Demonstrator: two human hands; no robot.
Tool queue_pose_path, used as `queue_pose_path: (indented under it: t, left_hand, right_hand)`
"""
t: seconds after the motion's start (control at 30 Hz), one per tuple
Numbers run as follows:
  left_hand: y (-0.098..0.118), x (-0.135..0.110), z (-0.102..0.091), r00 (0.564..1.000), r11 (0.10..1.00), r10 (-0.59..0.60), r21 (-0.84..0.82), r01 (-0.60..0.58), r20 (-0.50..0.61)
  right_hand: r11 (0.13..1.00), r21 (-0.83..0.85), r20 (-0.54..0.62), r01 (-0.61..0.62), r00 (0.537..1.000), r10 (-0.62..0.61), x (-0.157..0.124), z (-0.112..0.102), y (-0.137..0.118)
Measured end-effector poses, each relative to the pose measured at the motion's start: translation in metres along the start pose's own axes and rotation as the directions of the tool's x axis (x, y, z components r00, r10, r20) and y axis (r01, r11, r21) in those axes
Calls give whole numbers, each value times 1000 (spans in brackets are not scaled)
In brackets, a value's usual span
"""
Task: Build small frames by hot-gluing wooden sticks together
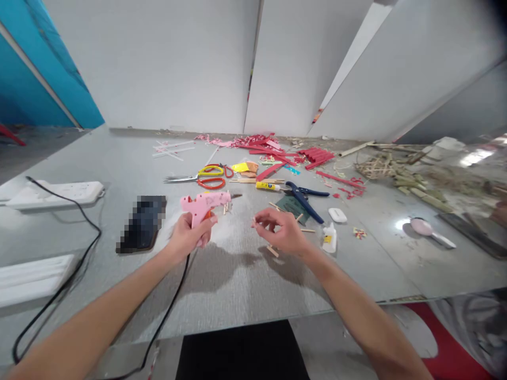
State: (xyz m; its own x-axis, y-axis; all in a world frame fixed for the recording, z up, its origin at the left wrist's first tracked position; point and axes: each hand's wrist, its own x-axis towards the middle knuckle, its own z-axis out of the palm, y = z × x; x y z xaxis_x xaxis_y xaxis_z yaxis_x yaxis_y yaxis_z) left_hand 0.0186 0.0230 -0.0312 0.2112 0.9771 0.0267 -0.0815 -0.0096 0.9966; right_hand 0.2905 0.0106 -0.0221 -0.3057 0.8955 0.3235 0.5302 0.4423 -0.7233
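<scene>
My left hand (193, 230) is wrapped round the grip of a pink hot glue gun (208, 201), whose nozzle points right. A black cord (174, 303) hangs from the gun's handle. To the right, my right hand (279, 229) is raised above the table with thumb and fingertips pinched. Whatever lies in that pinch is too small to make out. Short wooden sticks (272, 251) lie under and beside my right hand, near a dark green sheet (292, 207). Navy-handled cutters (303, 200) rest partly over that sheet.
Scissors (198, 178), a yellow glue tube (268, 186) and red paper strips (273, 158) lie farther back. A phone (142, 224) and power strip (59, 194) are at left. At right are a small white bottle (329, 238), a white case (337, 215) and a pink handheld fan-like object (422, 227).
</scene>
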Motion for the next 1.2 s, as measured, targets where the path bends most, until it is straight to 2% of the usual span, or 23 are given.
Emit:
queue_pose_path:
  t: [0.1, 0.2, 0.33, 0.47, 0.6, 0.73, 0.87, 1.07, 1.2]
  left_hand:
    - [-8, -6, 6, 1000, 996, -28, 84, 27, 11]
    - [-11, -9, 7, 999, 980, -32, 195, 31, 0]
    - [-14, -9, 5, 998, 972, -60, 228, 53, 24]
    - [-19, -10, -1, 995, 966, -70, 252, 50, 72]
    - [-22, -14, -3, 993, 963, -91, 262, 67, 78]
    - [-21, -17, -1, 992, 969, -84, 241, 59, 92]
    - [-22, -18, -2, 992, 966, -94, 249, 70, 86]
    - [-26, -20, -2, 994, 977, -92, 200, 77, 65]
    - [-25, -22, 2, 996, 981, -75, 185, 65, 51]
  right_hand:
    - [998, 61, -73, -33, 997, 37, -5, 1, 12]
    - [990, 131, -93, -43, 994, 56, -8, 0, 15]
    - [972, 213, -73, -103, 990, 121, -8, -2, 12]
    - [916, 365, -101, -168, 971, 218, -4, -4, 9]
    - [831, 495, -18, -252, 954, 300, -4, -4, 12]
    - [781, 572, 33, -250, 959, 283, -7, -2, 10]
    - [678, 682, 66, -276, 946, 318, -5, 0, 3]
    - [417, 842, 143, -341, 888, 437, -2, 2, 8]
    - [347, 857, 205, -381, 870, 448, -3, 4, 10]
